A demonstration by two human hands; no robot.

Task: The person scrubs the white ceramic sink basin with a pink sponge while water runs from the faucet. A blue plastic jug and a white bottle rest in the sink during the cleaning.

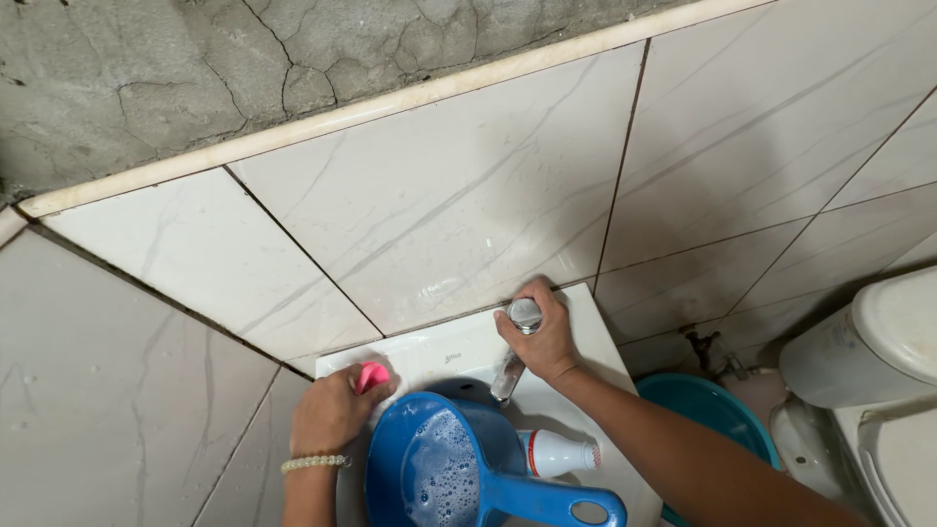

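My left hand [330,415] is closed on a pink sponge [372,376] and presses it against the back left corner of a white sink [457,355]. A pearl bracelet circles that wrist. My right hand [543,342] wraps around the chrome tap [520,338] at the back of the sink, thumb beside its round top. A blue dipper [439,470] with soapy, foamy water sits in the basin, its handle pointing toward me. A white bottle with a red cap [558,454] lies on its side next to the dipper.
Marble-look wall tiles [468,195] rise behind the sink, with cracked bare cement above them. A teal basin [705,408] stands on the floor right of the sink, under a small wall valve [705,344]. A white toilet [869,390] fills the right edge.
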